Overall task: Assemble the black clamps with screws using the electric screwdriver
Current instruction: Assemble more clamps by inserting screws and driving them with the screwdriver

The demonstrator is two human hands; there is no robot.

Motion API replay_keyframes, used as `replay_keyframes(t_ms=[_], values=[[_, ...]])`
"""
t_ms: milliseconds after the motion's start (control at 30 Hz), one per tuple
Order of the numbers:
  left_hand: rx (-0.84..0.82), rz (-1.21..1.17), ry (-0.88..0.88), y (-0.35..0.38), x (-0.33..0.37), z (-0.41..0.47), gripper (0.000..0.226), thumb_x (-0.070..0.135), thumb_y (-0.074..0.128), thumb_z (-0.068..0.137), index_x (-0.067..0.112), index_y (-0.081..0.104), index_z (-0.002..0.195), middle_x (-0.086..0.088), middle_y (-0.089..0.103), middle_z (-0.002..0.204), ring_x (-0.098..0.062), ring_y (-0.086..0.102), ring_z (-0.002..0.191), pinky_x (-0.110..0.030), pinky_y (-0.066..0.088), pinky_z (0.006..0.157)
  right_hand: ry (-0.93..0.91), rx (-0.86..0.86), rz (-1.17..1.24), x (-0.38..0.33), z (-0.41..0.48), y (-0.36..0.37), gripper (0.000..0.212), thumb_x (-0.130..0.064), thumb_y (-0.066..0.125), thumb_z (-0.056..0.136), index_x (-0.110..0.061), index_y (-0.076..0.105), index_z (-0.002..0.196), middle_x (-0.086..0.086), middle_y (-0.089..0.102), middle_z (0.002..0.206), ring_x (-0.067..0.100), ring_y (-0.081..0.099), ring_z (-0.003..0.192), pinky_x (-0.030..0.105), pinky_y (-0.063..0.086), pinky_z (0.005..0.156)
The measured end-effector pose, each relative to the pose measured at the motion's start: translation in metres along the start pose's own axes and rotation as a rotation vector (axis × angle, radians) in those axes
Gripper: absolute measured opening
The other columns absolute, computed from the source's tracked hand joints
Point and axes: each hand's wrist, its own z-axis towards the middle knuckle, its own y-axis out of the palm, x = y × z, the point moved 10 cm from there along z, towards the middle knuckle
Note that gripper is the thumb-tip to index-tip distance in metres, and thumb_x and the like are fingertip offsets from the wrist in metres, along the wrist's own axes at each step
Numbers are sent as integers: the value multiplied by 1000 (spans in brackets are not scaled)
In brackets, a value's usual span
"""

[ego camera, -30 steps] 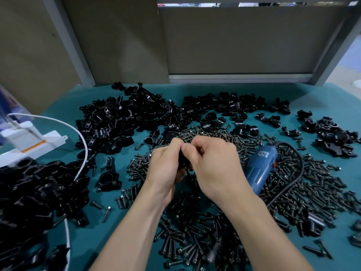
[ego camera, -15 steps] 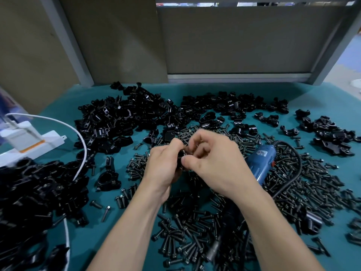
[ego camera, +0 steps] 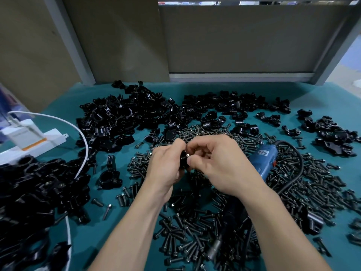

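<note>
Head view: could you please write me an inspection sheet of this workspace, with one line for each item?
Surface: teal mat, largely covered by parts.
Job's things: held clamp between both hands; clamp piles at the back, left and right; loose screws across the middle; blue electric screwdriver lying on the screws, not in hand.
Clutter: white power strip at the left edge.
Hands: left hand grips the held clamp; right hand pinches a screw against it.
Cables: white cable runs from the power strip over the left clamps; black cord loops from the electric screwdriver.
Surroundings: grey panels and a frame post behind the table.
</note>
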Motion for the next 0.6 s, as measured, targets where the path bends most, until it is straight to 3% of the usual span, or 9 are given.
replay_keyframes(t_ms=[133, 233, 300, 367, 433, 500, 600], values=[[63, 24, 24, -10, 1, 2, 29, 39, 55, 76, 19, 60, 55, 4, 45, 50, -12, 33, 43, -23, 28, 39, -42, 47, -93, -12, 0, 7, 29, -10, 66, 93, -18, 56, 67, 4, 54, 58, 9, 37, 47, 28, 34, 46], [118, 118, 68, -16, 3, 3, 37, 48, 57, 66, 13, 52, 55, -1, 41, 53, -19, 34, 50, -32, 28, 50, 47, 31, -178, -8, 1, 8, 24, -17, 64, 95, -21, 59, 73, -4, 55, 52, 9, 42, 42, 21, 35, 42], [96, 123, 82, -11, 3, 2, 42, 49, 56, 65, 8, 59, 56, -6, 46, 56, -19, 35, 49, -30, 29, 48, 153, 95, -233, 3, -9, -8, 19, -30, 64, 96, -24, 61, 79, -6, 62, 56, 5, 49, 42, 18, 35, 41], [70, 117, 76, -7, 3, 1, 39, 49, 56, 66, 16, 75, 67, -12, 52, 62, -16, 37, 45, -22, 32, 41, 289, 277, -306, 16, -33, -38, 24, -45, 62, 96, -25, 57, 85, -6, 63, 64, 7, 56, 53, 25, 37, 46], [87, 143, 69, -8, 4, 3, 39, 51, 57, 65, 18, 78, 71, -12, 53, 63, -13, 40, 43, -17, 35, 41, 496, 420, -379, 29, -67, -63, 40, -60, 60, 95, -21, 49, 96, -3, 57, 72, 12, 50, 61, 31, 36, 53], [112, 175, 83, -9, 5, 5, 49, 53, 60, 64, 7, 75, 76, -10, 49, 62, -16, 41, 46, -18, 36, 43, 677, 417, -432, 41, -93, -66, 53, -70, 55, 93, -21, 42, 109, -1, 51, 77, 19, 47, 65, 38, 38, 63], [144, 249, 104, -9, 7, 4, 62, 53, 61, 67, -5, 68, 88, -5, 40, 58, -18, 33, 54, -29, 30, 54, 815, 311, -430, 53, -106, -46, 73, -77, 55, 88, -19, 39, 129, 6, 60, 97, 32, 52, 83, 40, 38, 74]])
